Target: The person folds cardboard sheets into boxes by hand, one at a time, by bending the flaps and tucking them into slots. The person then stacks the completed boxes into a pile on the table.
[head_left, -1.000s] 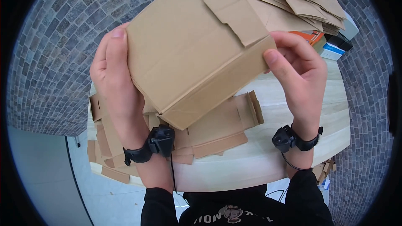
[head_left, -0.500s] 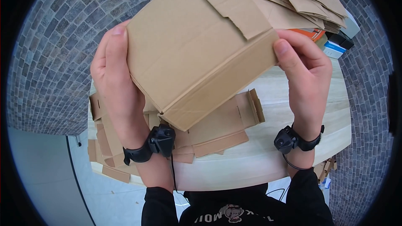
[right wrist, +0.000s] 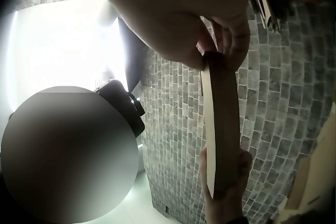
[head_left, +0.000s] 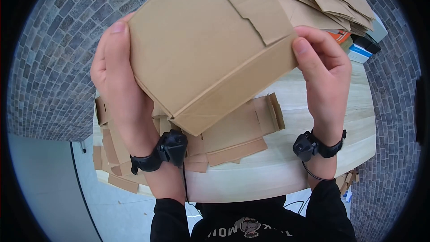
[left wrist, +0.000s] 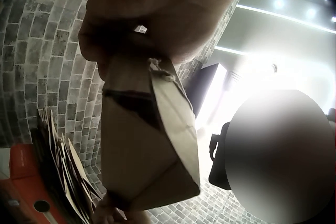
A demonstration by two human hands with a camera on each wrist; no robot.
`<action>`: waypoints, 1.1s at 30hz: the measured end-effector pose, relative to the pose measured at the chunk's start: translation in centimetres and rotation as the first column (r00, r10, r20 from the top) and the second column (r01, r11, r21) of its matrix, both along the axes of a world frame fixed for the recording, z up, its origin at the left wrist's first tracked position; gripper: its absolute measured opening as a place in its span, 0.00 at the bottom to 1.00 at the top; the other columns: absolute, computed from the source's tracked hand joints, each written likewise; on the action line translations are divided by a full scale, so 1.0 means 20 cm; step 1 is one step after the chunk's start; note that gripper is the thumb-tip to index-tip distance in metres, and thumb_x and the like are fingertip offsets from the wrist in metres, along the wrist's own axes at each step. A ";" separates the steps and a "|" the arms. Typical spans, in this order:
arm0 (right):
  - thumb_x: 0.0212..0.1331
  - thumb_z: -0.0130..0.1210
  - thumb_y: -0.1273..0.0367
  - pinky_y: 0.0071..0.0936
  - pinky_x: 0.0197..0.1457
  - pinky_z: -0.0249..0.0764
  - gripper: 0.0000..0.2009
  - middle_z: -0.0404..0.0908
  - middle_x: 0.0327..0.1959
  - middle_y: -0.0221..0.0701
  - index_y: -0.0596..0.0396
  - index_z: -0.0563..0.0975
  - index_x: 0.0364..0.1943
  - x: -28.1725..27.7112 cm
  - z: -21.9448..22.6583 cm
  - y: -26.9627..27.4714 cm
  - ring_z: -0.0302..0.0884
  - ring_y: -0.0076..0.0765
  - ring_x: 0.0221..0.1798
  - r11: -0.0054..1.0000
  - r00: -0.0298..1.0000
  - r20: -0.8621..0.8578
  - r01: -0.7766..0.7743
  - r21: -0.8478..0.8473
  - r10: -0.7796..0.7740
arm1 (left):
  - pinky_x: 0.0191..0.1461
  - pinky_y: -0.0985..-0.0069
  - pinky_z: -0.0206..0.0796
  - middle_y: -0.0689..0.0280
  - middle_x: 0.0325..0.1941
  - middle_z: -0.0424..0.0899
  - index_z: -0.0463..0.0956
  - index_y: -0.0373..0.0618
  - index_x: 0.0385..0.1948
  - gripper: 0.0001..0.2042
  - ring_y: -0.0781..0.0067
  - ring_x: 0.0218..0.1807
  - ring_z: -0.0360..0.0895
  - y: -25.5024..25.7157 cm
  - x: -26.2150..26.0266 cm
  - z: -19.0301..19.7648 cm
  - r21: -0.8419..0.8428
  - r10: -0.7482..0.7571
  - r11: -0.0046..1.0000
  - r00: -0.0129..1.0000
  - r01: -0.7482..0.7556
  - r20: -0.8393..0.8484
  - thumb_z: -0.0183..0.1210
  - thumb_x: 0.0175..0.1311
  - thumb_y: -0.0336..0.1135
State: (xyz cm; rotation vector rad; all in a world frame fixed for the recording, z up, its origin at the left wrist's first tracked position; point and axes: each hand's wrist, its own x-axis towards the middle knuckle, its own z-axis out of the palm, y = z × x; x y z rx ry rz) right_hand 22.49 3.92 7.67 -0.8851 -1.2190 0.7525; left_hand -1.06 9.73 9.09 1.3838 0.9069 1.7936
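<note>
Both hands hold a brown cardboard box (head_left: 192,45) above the table, tilted, with a notched flap (head_left: 257,6) lying on its upper face. My left hand (head_left: 121,71) grips the box's left edge, thumb on top. At the right corner my right hand (head_left: 324,71) pinches the narrow side between thumb and fingers. The left wrist view looks along the box (left wrist: 136,150) from its end, where a dark gap shows. In the right wrist view the box (right wrist: 223,119) appears as a narrow slab between the two hands.
Flattened cardboard pieces (head_left: 233,134) lie on the table (head_left: 349,125) under the box and to the left. A pile of folded cardboard (head_left: 327,0) stands at the back right, beside a blue-and-white box (head_left: 359,54) and an orange one (head_left: 339,36).
The right hand has shifted slightly to the right since the earliest frame. The left hand and the box's left edge have moved a little left and up. Both grips persist.
</note>
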 end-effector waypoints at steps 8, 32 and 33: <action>0.60 0.58 0.73 0.16 0.44 0.72 0.08 0.82 0.35 0.28 0.63 0.78 0.41 0.01 0.02 -0.02 0.77 0.17 0.38 1.000 0.999 -0.031 0.027 -0.010 -0.028 | 0.39 0.84 0.67 0.64 0.35 0.83 0.79 0.33 0.41 0.15 0.82 0.34 0.76 0.00 0.02 -0.01 0.144 0.066 0.988 0.997 -0.060 -0.044 0.50 0.69 0.38; 0.62 0.58 0.65 0.19 0.49 0.69 0.14 0.80 0.44 0.32 0.62 0.77 0.45 0.06 -0.03 0.01 0.74 0.23 0.45 0.937 0.978 0.170 0.060 0.343 -0.124 | 0.42 0.81 0.70 0.61 0.38 0.82 0.76 0.33 0.45 0.17 0.78 0.37 0.78 -0.04 0.01 0.02 -0.149 -0.177 0.969 0.975 0.196 0.132 0.46 0.70 0.39; 0.62 0.58 0.65 0.20 0.50 0.69 0.15 0.80 0.45 0.33 0.62 0.78 0.45 0.06 -0.03 0.01 0.75 0.24 0.45 0.930 0.973 0.192 0.054 0.364 -0.131 | 0.41 0.81 0.70 0.62 0.38 0.82 0.76 0.33 0.45 0.16 0.78 0.37 0.78 -0.04 0.01 0.02 -0.138 -0.174 0.971 0.975 0.193 0.136 0.46 0.70 0.39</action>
